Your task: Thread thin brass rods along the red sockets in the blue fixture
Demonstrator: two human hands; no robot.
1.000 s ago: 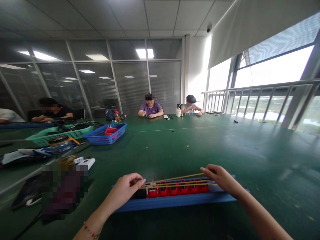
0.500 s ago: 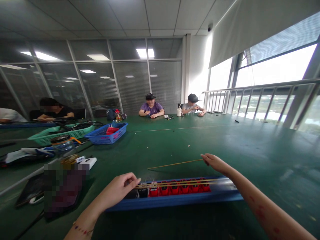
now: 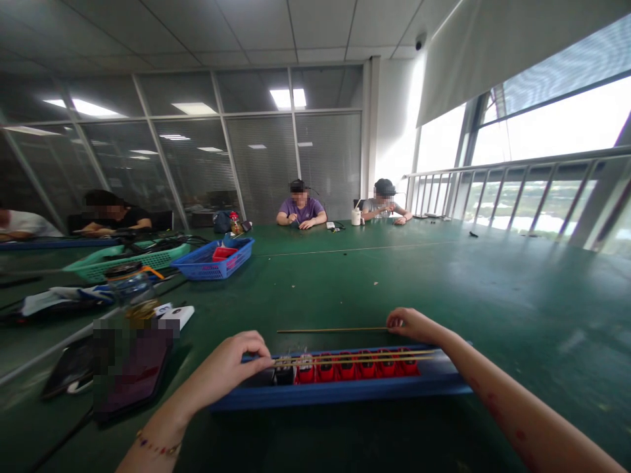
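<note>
My left hand (image 3: 246, 355) pinches the left ends of several thin sticks (image 3: 355, 358), which lie lengthwise over a blue tray (image 3: 340, 394). Under the sticks, a row of small red pieces (image 3: 346, 371) fills the tray's middle, with a black piece (image 3: 283, 374) at the row's left end. Behind the tray, my right hand (image 3: 404, 320) has its fingers closed on the right end of a single thin stick (image 3: 330, 330). That stick runs leftward, roughly parallel to the tray; whether it touches the table I cannot tell.
On the left stand a blue basket (image 3: 214, 263) with a red item, a green basket (image 3: 128, 259) with dark cables, and a jar (image 3: 129, 286). A phone (image 3: 140, 368) lies nearer. Several people sit around the green table (image 3: 315, 282).
My right hand has moved slightly left and down in view, and its stick has swung from slanting to nearly level. My left hand still pinches the sticks over the tray.
</note>
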